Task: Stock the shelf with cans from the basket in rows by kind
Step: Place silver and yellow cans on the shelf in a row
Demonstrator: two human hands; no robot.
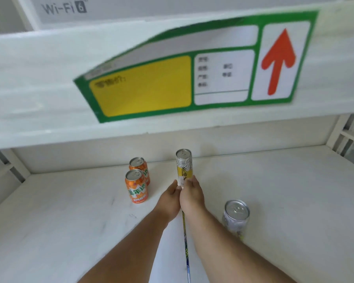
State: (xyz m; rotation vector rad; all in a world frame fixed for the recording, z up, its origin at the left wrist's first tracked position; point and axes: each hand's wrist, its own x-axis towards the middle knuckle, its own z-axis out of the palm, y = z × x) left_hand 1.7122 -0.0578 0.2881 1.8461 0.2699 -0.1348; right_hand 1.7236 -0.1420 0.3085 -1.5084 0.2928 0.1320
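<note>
Apparently both hands (182, 193) hold slim can (184, 166) – upright on shelf (274, 190)

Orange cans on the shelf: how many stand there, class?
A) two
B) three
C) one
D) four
A: one orange can stands in front and a second orange can right behind it, on the white shelf; the other cans are silver.

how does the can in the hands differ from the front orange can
The slim silver-and-yellow can is narrower and taller-looking than the front orange can. Left hand and right hand hold the slim can's lower end; the orange can stands free on the shelf. Both are upright with unopened silver tops.
</note>
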